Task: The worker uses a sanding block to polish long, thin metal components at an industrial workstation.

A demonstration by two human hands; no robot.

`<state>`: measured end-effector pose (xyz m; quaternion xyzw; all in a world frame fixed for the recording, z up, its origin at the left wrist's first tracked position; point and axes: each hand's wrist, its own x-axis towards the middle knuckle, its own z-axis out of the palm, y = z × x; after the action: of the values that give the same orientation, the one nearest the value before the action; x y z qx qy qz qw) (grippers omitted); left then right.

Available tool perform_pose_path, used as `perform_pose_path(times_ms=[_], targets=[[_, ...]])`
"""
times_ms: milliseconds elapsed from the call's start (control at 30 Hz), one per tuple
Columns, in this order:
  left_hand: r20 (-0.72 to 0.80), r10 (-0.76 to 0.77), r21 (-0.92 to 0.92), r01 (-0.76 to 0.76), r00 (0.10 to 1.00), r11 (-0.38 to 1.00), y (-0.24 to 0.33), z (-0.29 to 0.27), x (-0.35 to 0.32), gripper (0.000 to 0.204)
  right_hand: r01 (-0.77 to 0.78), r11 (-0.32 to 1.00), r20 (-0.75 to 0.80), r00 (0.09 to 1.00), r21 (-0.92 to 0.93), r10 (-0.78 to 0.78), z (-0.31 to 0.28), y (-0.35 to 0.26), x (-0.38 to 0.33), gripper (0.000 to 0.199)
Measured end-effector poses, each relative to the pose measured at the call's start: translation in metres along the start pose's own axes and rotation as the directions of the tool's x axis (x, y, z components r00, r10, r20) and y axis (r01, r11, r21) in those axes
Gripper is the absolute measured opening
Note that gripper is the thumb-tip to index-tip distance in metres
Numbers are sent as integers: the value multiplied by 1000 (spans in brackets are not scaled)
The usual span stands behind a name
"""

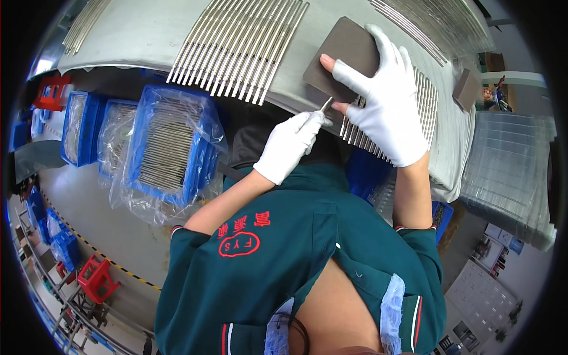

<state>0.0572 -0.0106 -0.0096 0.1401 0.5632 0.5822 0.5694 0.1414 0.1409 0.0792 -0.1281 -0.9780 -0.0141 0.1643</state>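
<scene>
My left hand (290, 145), in a white glove, is closed around a thin metal rod (326, 105); the rod's tip sticks out past the fingers, and the glove hides the rest. My right hand (390, 103), also gloved, has its thumb and index fingertip bare. It grips a flat grey-brown block (343, 56), with the index finger across its face and another finger at its far right edge. The right thumb is close to the rod's tip; whether they touch I cannot tell. Partly under my right hand lies a row of metal rods (427, 97) on the grey-covered table (136, 35).
Another row of rods (236, 47) lies left of the block. A smaller brown block (467, 90) sits at the table's right side, near stacked clear plastic trays (503, 165). Blue crates with plastic-wrapped rods (165, 148) stand at left. Red stools (97, 279) are on the floor.
</scene>
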Motion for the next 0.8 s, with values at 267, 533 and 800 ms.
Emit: perform_pose_path(times_ms=[267,533,800], targets=[[66,-29,71,24,997,997,5,-3,0,31,-60,998,105,993,9,59,-12,16,-16,71],[8,73,189,-73,997,979,4,-1,3,30,-170,981,113,981,94,159,-24,35,-45,74],[5,68,248,-68,998,966,5,-2,4,31,-23,995,62,998,97,17,-11,8,-24,74]])
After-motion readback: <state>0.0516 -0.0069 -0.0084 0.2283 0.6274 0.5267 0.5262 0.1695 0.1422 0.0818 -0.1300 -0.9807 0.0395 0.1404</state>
